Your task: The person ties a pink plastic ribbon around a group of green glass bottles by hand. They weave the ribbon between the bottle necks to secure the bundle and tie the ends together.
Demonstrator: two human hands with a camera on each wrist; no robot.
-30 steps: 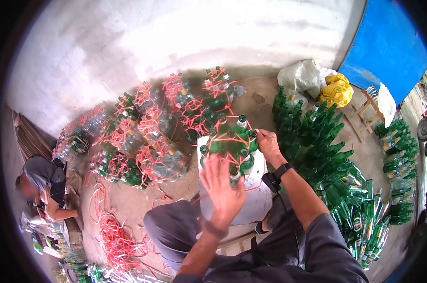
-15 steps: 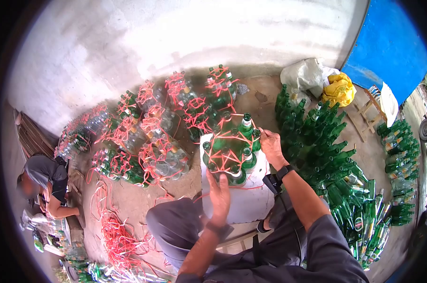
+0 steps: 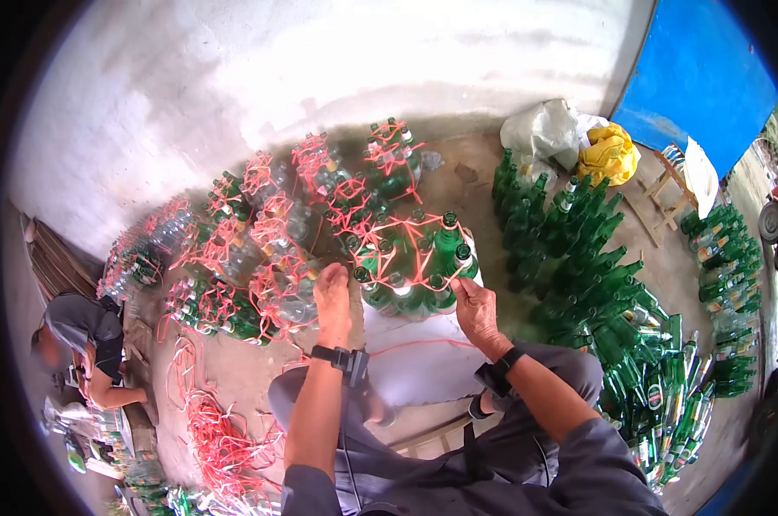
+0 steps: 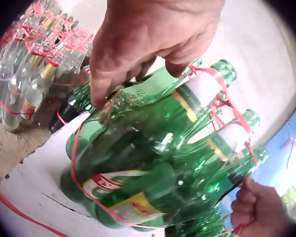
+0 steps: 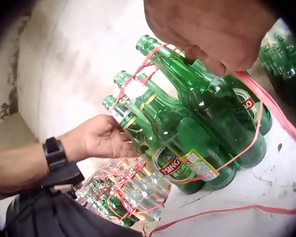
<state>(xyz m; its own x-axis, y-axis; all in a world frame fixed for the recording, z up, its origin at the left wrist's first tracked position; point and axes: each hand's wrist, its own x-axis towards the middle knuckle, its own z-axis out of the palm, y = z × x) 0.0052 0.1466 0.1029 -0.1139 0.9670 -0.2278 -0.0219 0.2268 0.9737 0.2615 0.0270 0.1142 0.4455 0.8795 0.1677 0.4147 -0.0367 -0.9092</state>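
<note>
A bundle of green glass beer bottles (image 3: 445, 245) stands on a white block (image 3: 415, 361), pink plastic twine (image 5: 274, 101) laced around the necks and looped round the lower bodies. My right hand (image 3: 477, 314) grips the twine beside the bundle's near right bottle; in the right wrist view the strand runs down from the fist. On the bundle's left side is my left hand (image 3: 332, 305). In the left wrist view its fingers (image 4: 101, 89) reach down along a bottle, with the thumb apart near the neck. Bottles partly hide these fingertips in the right wrist view.
Twine-tied bottle bundles (image 3: 277, 224) crowd the floor to the left, and loose green bottles (image 3: 569, 249) stand to the right. A heap of pink twine (image 3: 221, 439) lies at front left. Another person (image 3: 88, 344) sits far left. Sacks (image 3: 608, 155) lie by the wall.
My left hand has moved from the bundle's near side to its left side. My right hand has come down and nearer, keeping hold of the twine.
</note>
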